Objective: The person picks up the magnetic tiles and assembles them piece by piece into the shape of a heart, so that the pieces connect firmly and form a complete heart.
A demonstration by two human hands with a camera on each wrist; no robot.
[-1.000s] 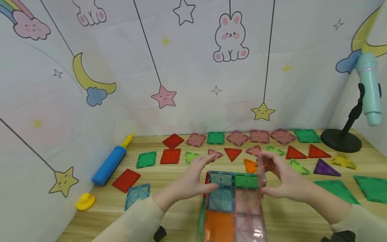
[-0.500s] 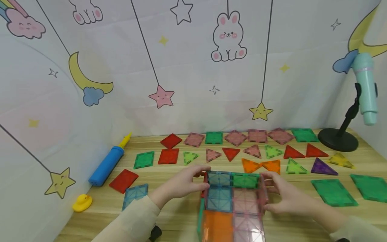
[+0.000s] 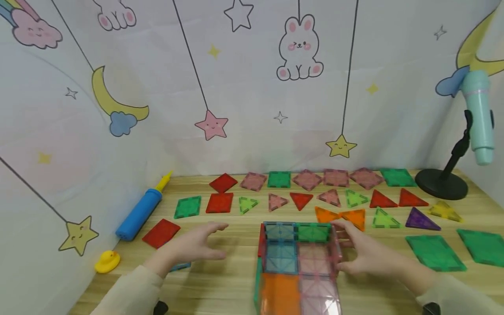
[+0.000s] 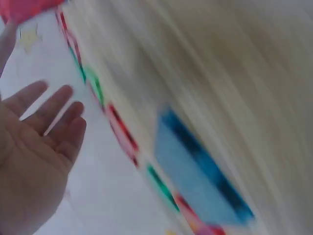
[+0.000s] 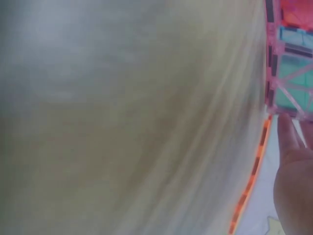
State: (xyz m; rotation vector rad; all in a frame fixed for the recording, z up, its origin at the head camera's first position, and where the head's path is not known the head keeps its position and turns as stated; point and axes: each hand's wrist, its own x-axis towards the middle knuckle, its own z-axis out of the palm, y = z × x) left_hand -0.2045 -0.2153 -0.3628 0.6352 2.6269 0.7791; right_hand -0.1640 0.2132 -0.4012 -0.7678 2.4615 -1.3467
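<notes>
A box of see-through magnetic tiles stands at the front of the table, with blue [image 3: 281, 258], pink [image 3: 315, 258] and orange [image 3: 280, 292] tiles on its floor. Blue [image 3: 279, 232] and green [image 3: 313, 232] tiles form the back wall. My right hand [image 3: 364, 250] holds an upright pink square tile [image 3: 336, 250] at the right wall, fingers at its far edge and thumb at its near edge. In the right wrist view a fingertip touches the pink tile [image 5: 288, 93]. My left hand [image 3: 193, 246], fingers spread, holds nothing and hovers over a blue tile [image 4: 195, 171] on the table.
Rows of flat tiles lie behind the box, among them orange triangles [image 3: 353, 217] and a purple triangle [image 3: 422, 218]. Large green tiles [image 3: 435, 252] lie right. A blue pump [image 3: 139, 214], a rubber duck [image 3: 107, 261] and a microphone stand [image 3: 441, 183] stand near the sides.
The right hand has brought the pink tile down against the box's right side. My left hand has left the box's left edge and moved left. The box has shifted slightly left.
</notes>
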